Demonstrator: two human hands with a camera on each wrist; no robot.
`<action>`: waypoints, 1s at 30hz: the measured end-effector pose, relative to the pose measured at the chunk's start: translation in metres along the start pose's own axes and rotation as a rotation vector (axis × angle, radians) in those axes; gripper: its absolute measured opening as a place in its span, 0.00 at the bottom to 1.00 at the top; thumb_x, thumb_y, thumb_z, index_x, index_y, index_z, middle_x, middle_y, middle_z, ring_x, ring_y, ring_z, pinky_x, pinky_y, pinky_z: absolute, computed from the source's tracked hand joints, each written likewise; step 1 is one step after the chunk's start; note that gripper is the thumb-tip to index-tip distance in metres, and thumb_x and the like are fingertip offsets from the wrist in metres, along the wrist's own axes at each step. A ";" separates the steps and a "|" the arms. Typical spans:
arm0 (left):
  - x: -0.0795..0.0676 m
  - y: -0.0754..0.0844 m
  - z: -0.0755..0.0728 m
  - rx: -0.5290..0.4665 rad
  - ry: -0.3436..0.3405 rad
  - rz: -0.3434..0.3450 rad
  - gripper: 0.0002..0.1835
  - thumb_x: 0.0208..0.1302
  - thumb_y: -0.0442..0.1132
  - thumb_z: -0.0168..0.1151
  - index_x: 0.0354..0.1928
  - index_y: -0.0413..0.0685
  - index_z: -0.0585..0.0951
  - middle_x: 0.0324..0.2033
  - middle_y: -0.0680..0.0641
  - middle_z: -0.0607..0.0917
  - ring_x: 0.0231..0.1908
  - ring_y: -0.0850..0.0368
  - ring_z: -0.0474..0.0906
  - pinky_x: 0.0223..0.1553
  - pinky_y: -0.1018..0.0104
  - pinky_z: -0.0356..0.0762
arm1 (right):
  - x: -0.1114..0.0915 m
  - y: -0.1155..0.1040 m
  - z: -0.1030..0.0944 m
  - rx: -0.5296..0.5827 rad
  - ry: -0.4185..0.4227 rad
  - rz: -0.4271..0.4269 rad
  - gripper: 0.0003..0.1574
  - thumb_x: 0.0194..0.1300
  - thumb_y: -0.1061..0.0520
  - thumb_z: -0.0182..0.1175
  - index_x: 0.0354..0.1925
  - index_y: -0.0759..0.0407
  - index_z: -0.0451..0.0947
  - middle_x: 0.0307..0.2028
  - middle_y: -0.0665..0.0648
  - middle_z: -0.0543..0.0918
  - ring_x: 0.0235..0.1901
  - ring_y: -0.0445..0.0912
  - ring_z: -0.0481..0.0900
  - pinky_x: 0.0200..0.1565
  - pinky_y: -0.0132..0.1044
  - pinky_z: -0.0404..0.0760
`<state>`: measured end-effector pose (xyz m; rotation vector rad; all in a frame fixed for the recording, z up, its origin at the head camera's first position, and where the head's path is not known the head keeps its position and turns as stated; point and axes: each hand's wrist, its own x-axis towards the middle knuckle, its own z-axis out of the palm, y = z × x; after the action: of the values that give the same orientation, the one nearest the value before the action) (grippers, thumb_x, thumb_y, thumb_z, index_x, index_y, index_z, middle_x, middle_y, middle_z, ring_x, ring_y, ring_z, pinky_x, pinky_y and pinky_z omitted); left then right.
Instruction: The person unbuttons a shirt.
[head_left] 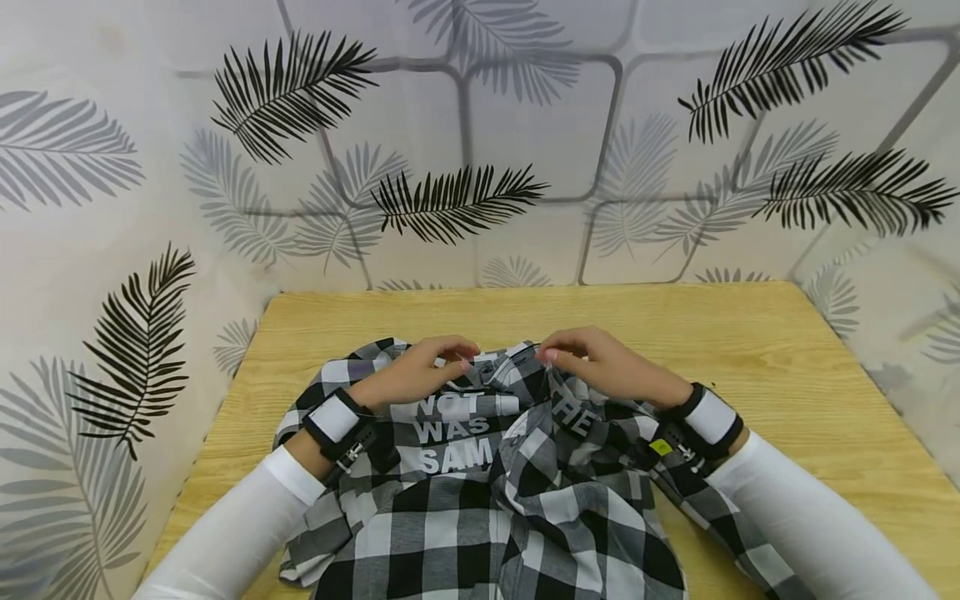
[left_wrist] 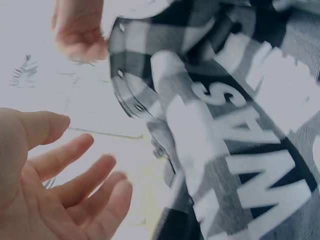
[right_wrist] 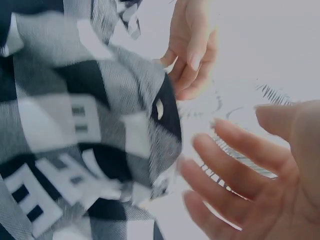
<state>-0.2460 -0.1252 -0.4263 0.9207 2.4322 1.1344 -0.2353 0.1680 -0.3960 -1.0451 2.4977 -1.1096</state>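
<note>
A black, white and grey checked shirt (head_left: 442,533) lies rumpled, with white lettering such as "NOT WAS SAM" on it. At its collar end, my left hand (head_left: 420,369) hovers with loosely bent fingers. The left wrist view shows the thumb and fingers (left_wrist: 75,195) spread apart beside the cloth, holding nothing. My right hand (head_left: 611,364) is at the other side of the collar. In the right wrist view its fingers (right_wrist: 235,175) are loosely bent next to the shirt's buttoned edge (right_wrist: 167,112); whether a fingertip touches the cloth I cannot tell.
Under the shirt is a light wooden table (head_left: 750,350). A shirt sleeve (head_left: 757,554) trails to the right below my right forearm. Behind the table hangs a pale sheet (head_left: 525,133) with a leaf print. Both wrists carry strapped devices (head_left: 708,421).
</note>
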 end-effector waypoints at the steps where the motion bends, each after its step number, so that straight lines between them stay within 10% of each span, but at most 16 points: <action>1: 0.002 -0.003 0.000 0.019 0.004 -0.015 0.20 0.67 0.44 0.46 0.59 0.51 0.66 0.57 0.44 0.71 0.53 0.51 0.66 0.51 0.48 0.70 | 0.005 0.007 -0.001 -0.013 0.041 0.003 0.17 0.68 0.56 0.44 0.50 0.59 0.73 0.47 0.62 0.78 0.42 0.48 0.75 0.41 0.50 0.77; 4: 0.007 -0.011 0.000 0.079 -0.009 -0.090 0.23 0.67 0.46 0.47 0.63 0.55 0.62 0.61 0.47 0.66 0.57 0.50 0.62 0.52 0.49 0.70 | 0.018 0.024 -0.003 -0.056 0.088 0.023 0.21 0.70 0.54 0.41 0.55 0.58 0.69 0.55 0.62 0.73 0.42 0.49 0.73 0.43 0.51 0.75; 10: 0.012 -0.024 0.001 0.116 -0.134 -0.252 0.24 0.68 0.44 0.43 0.65 0.49 0.59 0.52 0.42 0.75 0.18 0.53 0.67 0.20 0.62 0.66 | 0.038 0.048 0.001 -0.106 -0.078 0.115 0.25 0.71 0.52 0.37 0.64 0.52 0.59 0.60 0.62 0.67 0.38 0.47 0.73 0.39 0.48 0.74; 17: 0.014 -0.027 -0.001 0.152 -0.196 -0.306 0.22 0.69 0.40 0.41 0.64 0.50 0.60 0.58 0.38 0.69 0.29 0.55 0.72 0.27 0.62 0.67 | 0.048 0.059 0.003 -0.196 -0.289 0.145 0.26 0.69 0.64 0.33 0.63 0.57 0.59 0.60 0.66 0.67 0.09 0.43 0.54 0.20 0.34 0.63; 22: 0.014 -0.031 -0.001 0.151 -0.218 -0.330 0.22 0.69 0.38 0.41 0.64 0.51 0.60 0.54 0.36 0.72 0.12 0.58 0.60 0.18 0.66 0.63 | 0.049 0.061 0.006 -0.276 -0.390 0.193 0.31 0.65 0.69 0.33 0.66 0.55 0.54 0.63 0.66 0.62 0.27 0.47 0.72 0.25 0.37 0.67; 26: 0.015 -0.037 0.000 0.172 -0.205 -0.302 0.18 0.68 0.35 0.41 0.59 0.50 0.64 0.45 0.39 0.77 0.13 0.59 0.62 0.17 0.67 0.63 | 0.047 0.061 0.010 -0.301 -0.458 0.220 0.37 0.63 0.71 0.34 0.68 0.54 0.46 0.66 0.65 0.55 0.47 0.51 0.70 0.34 0.41 0.71; 30: 0.015 -0.041 0.001 0.174 -0.175 -0.262 0.11 0.67 0.35 0.44 0.49 0.49 0.67 0.35 0.42 0.77 0.14 0.58 0.63 0.18 0.67 0.63 | 0.046 0.063 0.011 -0.305 -0.394 0.164 0.30 0.63 0.71 0.36 0.63 0.58 0.58 0.61 0.65 0.63 0.53 0.53 0.66 0.45 0.47 0.73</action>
<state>-0.2745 -0.1342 -0.4579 0.6891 2.4445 0.7304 -0.2970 0.1593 -0.4453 -0.9925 2.4123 -0.4320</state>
